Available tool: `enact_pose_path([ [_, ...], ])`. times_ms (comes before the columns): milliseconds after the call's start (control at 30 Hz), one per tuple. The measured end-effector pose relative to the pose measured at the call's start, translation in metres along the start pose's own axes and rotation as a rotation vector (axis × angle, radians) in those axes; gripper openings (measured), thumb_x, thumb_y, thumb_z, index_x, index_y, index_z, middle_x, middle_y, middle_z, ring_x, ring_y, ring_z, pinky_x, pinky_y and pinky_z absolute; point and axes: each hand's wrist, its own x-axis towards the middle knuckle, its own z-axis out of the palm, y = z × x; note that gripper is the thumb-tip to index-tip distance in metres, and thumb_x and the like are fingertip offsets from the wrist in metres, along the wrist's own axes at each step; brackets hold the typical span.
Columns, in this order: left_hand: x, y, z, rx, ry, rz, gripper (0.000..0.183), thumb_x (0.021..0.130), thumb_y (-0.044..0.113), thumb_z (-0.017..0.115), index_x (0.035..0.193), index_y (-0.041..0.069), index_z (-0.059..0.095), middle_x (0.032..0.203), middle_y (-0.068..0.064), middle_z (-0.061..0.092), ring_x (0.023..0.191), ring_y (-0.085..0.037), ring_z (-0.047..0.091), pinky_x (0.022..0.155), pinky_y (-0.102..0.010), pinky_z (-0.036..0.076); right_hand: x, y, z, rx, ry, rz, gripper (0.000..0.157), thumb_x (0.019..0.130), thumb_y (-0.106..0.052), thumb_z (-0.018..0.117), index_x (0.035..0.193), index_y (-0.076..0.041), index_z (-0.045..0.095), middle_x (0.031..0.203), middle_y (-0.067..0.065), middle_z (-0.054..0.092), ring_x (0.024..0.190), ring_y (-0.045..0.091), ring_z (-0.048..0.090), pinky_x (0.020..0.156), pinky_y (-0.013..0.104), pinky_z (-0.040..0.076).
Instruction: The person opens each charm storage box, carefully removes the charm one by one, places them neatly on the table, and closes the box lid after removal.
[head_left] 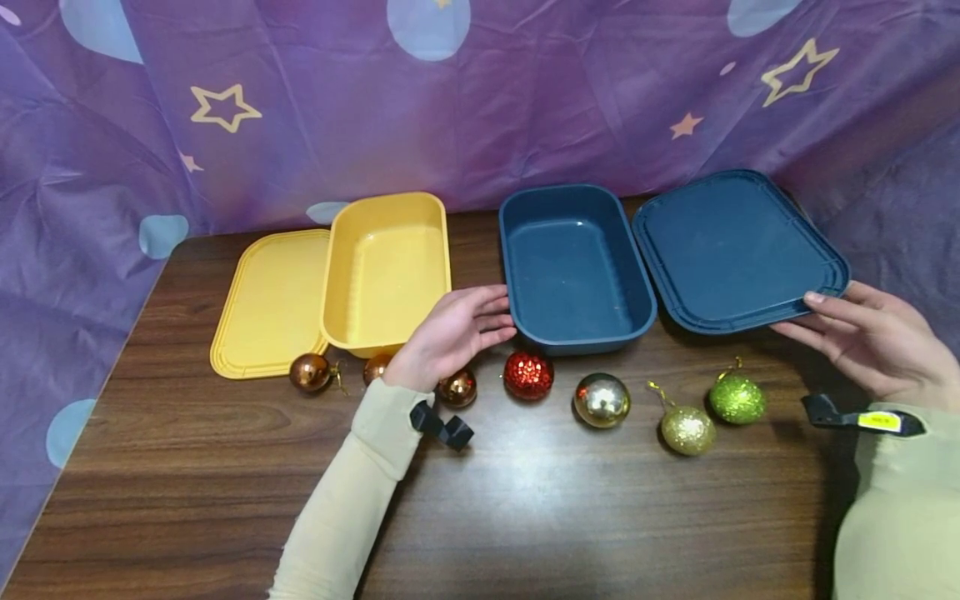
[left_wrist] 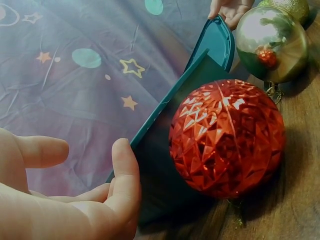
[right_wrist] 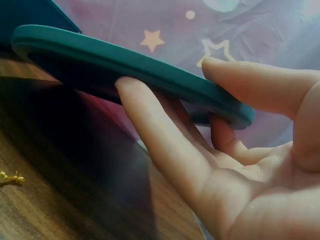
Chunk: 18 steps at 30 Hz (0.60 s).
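My right hand (head_left: 881, 342) pinches the front right corner of a blue lid (head_left: 742, 250), thumb on top and fingers beneath. In the right wrist view the lid (right_wrist: 135, 67) is tilted, its near part raised off the table. My left hand (head_left: 450, 333) lies against the left side of an empty blue box (head_left: 577, 343), its fingers extended and the thumb apart from them in the left wrist view. A red faceted ball ornament (head_left: 528, 376) sits just in front of the box. Beside it stands a shiny gold ball (head_left: 602, 401).
A yellow box (head_left: 386, 275) stands at the left, partly over a yellow lid (head_left: 270, 304). Several brown balls (head_left: 310, 372) lie before them, one partly hidden by my left hand. Gold glitter (head_left: 687, 430) and green glitter (head_left: 737, 397) ornaments lie at right. A purple curtain (head_left: 525, 100) hangs behind.
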Motion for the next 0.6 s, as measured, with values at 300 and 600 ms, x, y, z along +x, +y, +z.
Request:
enact_pose_path([
  [300, 0.0, 0.001, 0.0, -0.008, -0.003, 0.005, 0.044, 0.105, 0.012, 0.033, 0.144, -0.008, 0.032, 0.128, -0.019, 0.043, 0.09, -0.017, 0.053, 0.083, -0.024, 0.053, 0.0, 0.0, 0.003, -0.058, 0.012, -0.011, 0.049, 0.096, 0.019, 0.022, 0.131, 0.004, 0.053, 0.124, 0.022, 0.064, 0.112, 0.033, 0.064, 0.086, 0.052, 0.055],
  [600, -0.001, 0.0, 0.0, 0.001, -0.005, 0.014, 0.044, 0.105, 0.013, 0.035, 0.143, -0.009, 0.033, 0.109, -0.009, 0.049, 0.086, -0.016, 0.055, 0.079, -0.023, 0.054, 0.0, -0.001, 0.013, -0.192, 0.021, -0.05, 0.054, 0.094, 0.023, 0.027, 0.135, -0.002, 0.053, 0.125, 0.018, 0.064, 0.108, 0.03, 0.067, 0.083, 0.048, 0.057],
])
